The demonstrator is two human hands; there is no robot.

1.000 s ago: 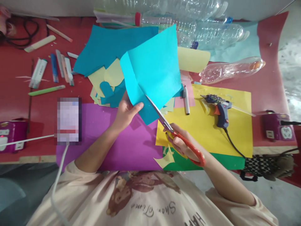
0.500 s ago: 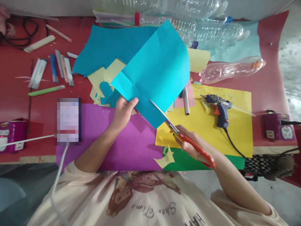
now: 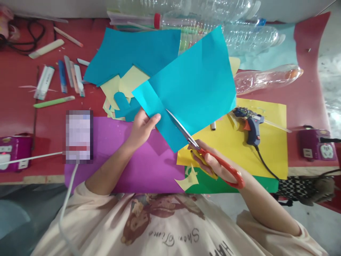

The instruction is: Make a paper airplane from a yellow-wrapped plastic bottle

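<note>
A large bright blue sheet of paper is held up at a slant over the table, its near-left edge pinched by my left hand, thumb on top. My right hand grips the red and yellow handles of a pair of scissors. The blades lie across the lower part of the sheet, pointing up and left; the far tip rests near a crease. Part of the lower blade is hidden by the paper. Beneath the hands lie a purple sheet and a yellow sheet.
A glue gun with a cord lies at right on the yellow sheet. Clear plastic bottles line the back. Markers and a phone are at left. A pale yellow scrap lies on the green sheet.
The blue sheet's far part has swung right and flattened, covering more of the bottles and markers. The scissor handles are spread wider, and the yellow loop now shows. My left hand has shifted slightly right.
</note>
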